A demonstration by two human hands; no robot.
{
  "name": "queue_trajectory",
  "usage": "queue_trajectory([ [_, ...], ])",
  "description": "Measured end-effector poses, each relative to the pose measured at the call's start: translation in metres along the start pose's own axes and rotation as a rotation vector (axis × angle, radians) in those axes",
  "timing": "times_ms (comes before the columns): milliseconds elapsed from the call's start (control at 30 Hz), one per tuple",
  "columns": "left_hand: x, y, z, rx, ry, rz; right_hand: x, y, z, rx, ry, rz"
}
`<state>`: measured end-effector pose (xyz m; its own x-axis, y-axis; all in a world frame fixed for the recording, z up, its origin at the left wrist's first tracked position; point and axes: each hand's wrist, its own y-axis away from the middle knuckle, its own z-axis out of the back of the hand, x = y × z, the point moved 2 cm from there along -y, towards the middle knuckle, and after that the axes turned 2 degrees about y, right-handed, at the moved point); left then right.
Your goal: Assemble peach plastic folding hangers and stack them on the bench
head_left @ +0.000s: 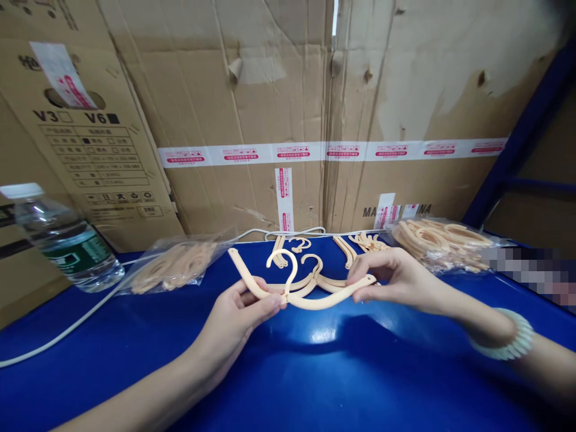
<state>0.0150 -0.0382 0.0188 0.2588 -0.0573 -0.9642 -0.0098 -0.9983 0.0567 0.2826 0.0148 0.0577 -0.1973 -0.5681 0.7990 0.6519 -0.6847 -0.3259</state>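
Observation:
A cream-coloured clothes hanger (321, 301) with a curved hook is held up in front of me over the blue table. Near its centre joint, my left hand (245, 312) pinches it between thumb and fingers. My right hand (387, 276) grips the end of its right arm, close to a small hole. Just behind lies another hanger (311, 264) of the same kind, partly hidden by the held one. Farther back are loose straight hanger arms (279, 252), more arms (344, 252) and some small loose hooks (300, 244).
Clear bags of hanger parts lie at left (173, 264) and right (438, 240). A water bottle (67, 240) stands at far left beside a white cable (58, 343). Taped cardboard (252, 108) walls the back of the blue table (288, 384). A blue metal post (517, 132) rises at right.

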Motion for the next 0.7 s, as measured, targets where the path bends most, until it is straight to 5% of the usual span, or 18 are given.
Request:
queue_trajectory([
  [100, -0.007, -0.009, 0.009, -0.036, 0.007, -0.009, -0.003, 0.001, 0.021, 0.012, 0.375, 0.089],
  [267, -0.02, -0.025, 0.025, -0.055, -0.105, -0.157, -0.006, 0.002, 0.04, 0.045, 0.554, 0.027],
  [400, -0.028, -0.034, 0.034, 0.114, -0.451, -0.301, -0.013, 0.003, 0.048, 0.115, 0.617, -0.012],
  [533, -0.032, -0.034, 0.036, 0.356, -0.913, -0.622, -0.024, 0.004, 0.044, 0.225, 0.641, -0.113],
  [700, -0.027, -0.031, 0.034, 0.55, -1.159, -0.881, -0.028, 0.003, 0.035, 0.288, 0.623, -0.222],
])
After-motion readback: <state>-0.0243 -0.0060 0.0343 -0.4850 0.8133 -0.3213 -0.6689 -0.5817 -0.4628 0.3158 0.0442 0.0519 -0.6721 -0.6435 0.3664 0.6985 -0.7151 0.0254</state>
